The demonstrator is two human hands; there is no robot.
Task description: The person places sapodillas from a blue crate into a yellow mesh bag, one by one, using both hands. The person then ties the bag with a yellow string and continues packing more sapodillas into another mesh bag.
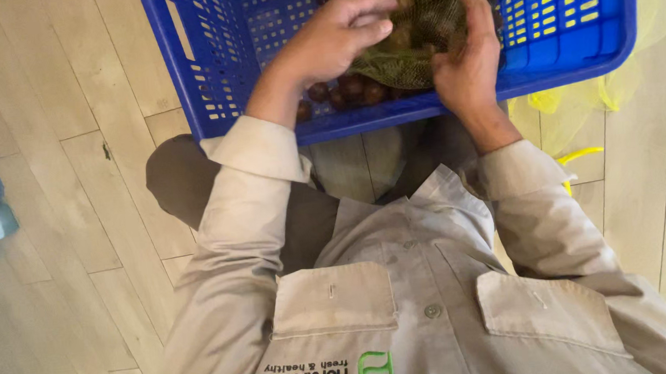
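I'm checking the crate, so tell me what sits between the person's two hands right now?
In the head view, a green mesh bag of dark round fruit lies between the left hand and the right hand, both gripping it over the blue crate.

Glossy blue plastic crate (211,86), green mesh net bag (417,43), matt wood-look floor (60,134)

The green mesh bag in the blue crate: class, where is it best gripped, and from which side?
Probably at its sides, from above: the green mesh bag bulges with round brown produce, and the left hand and right hand already flank it.
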